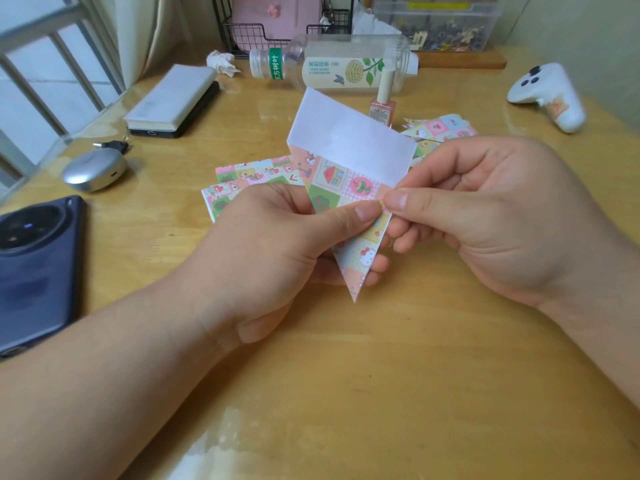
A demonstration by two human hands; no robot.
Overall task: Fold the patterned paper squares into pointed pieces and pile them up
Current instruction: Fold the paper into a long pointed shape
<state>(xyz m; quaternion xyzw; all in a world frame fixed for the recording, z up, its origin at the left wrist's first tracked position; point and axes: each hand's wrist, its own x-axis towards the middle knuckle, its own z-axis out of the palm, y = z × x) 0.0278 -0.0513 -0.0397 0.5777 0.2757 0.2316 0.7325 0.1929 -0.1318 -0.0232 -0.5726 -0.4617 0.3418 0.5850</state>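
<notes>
Half-folded paper [349, 188] held up w/ both hands over the surface [346, 393].
Behind the paper: flat patterned squares [249, 178] to its left, folded pieces [440, 128] to its right, nail polish [382, 105] & lying bottle [332, 65] further back. Left hand [277, 251] pinches the paper's middle, thumb on top; right hand [485, 216] pinches its right edge. Phone [38, 268] far left; a wide stretch of surface lies below the paper's tip.
</notes>
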